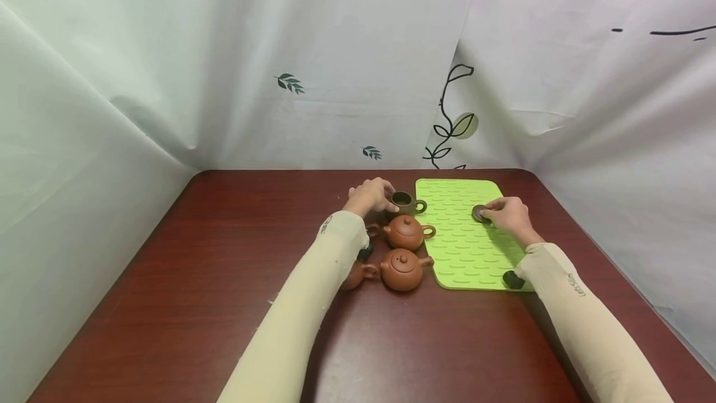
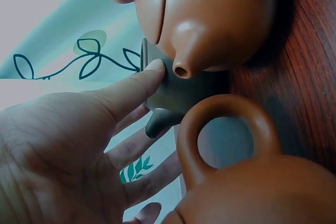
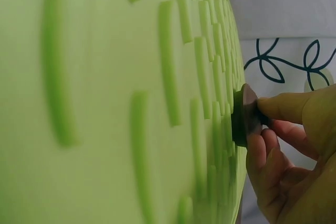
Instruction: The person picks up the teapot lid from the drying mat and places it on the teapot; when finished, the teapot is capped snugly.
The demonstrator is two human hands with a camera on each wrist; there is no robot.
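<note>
In the head view, my left hand is at the left side of a lidless dark brown teapot, whose open top shows. The left wrist view shows the thumb on the near wall of this dark teapot, with fingers behind its short spout. My right hand pinches a round dark teapot lid by its knob, over the green mat. In the right wrist view, the underside of the lid is right at the mat surface.
Two lidded reddish-brown teapots, an upper one and a lower one, stand in front of the dark one beside the mat. Another reddish-brown teapot is partly hidden by my left sleeve. White printed cloth hangs behind the table.
</note>
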